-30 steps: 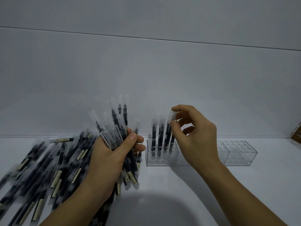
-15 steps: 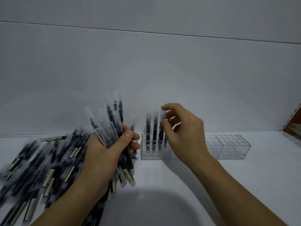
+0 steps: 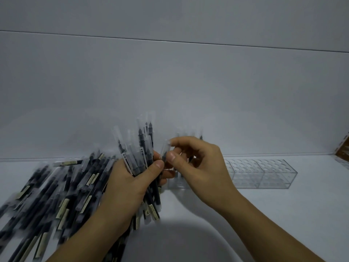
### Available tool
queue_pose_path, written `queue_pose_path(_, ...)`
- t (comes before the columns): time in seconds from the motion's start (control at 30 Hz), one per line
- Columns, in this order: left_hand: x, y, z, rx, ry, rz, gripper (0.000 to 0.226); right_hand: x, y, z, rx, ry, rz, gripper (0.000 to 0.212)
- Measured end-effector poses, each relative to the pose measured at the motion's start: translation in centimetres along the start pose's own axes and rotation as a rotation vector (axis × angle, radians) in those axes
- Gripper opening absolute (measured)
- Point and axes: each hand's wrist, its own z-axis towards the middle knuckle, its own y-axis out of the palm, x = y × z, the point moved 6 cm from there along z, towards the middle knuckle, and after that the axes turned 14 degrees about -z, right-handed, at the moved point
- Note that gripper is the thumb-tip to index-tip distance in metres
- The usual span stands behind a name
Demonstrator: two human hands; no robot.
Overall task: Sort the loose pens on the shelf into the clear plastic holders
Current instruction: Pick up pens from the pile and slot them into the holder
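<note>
loose pens (image 3: 56, 190) heaped on white shelf (image 3: 283, 214), slim dark barrels, frosted caps | left hand (image 3: 128, 186) grips upright bundle (image 3: 143, 148) | right hand (image 3: 200, 163) pinches one pen (image 3: 165, 150) by its cap | step: likely pulling next pen; next needs straight drop into a round hole | clear holders (image 3: 264, 173) rigid, right cells bare

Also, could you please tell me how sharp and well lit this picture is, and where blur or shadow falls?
Head view: dim, grey, even light, no harsh glare; the loose pens at left smear with motion blur; the left hand gripping a pen bundle and the right hand pinching one pen look fairly sharp; a soft round shadow lies on the shelf at bottom centre.
</note>
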Motion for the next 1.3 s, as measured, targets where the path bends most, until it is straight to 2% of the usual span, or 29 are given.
queue_pose_path(0.23, -0.2, -0.5, 0.0, 0.016, 0.011, 0.073, 0.01, 0.4, -0.3, 0.3, -0.004, 0.057, 0.135, 0.01)
queue_pose_path(0.4, 0.2, -0.8, -0.2, 0.044, 0.009, 0.06, 0.022, 0.3, -2.2, 0.7, 0.16, 0.099, 0.269, 0.012)
queue_pose_path(0.53, 0.4, -0.8, -0.2, 0.088, 0.036, 0.038, 0.029, 0.4, -4.2, 1.1, 0.306, 0.109, 0.227, 0.017)
queue_pose_path(0.63, 0.3, -0.9, 0.0, 0.069, 0.06, 0.024, 0.021, 0.6, -5.5, 1.3, 0.393, 0.095, 0.149, 0.019)
queue_pose_path(0.93, -0.3, -0.9, -0.1, 0.057, -0.025, 0.043, 0.028, 1.2, -7.3, 1.5, 0.503, 0.047, -0.038, 0.02)
queue_pose_path(1.07, -0.3, -1.0, 0.0, 0.098, -0.044, 0.032, 0.032, 1.0, -7.3, 1.6, 0.485, 0.012, -0.127, 0.027)
queue_pose_path(1.3, -0.4, -1.1, 0.0, 0.127, -0.049, -0.02, 0.012, 1.2, -6.3, 1.7, 0.388, -0.04, -0.225, 0.039)
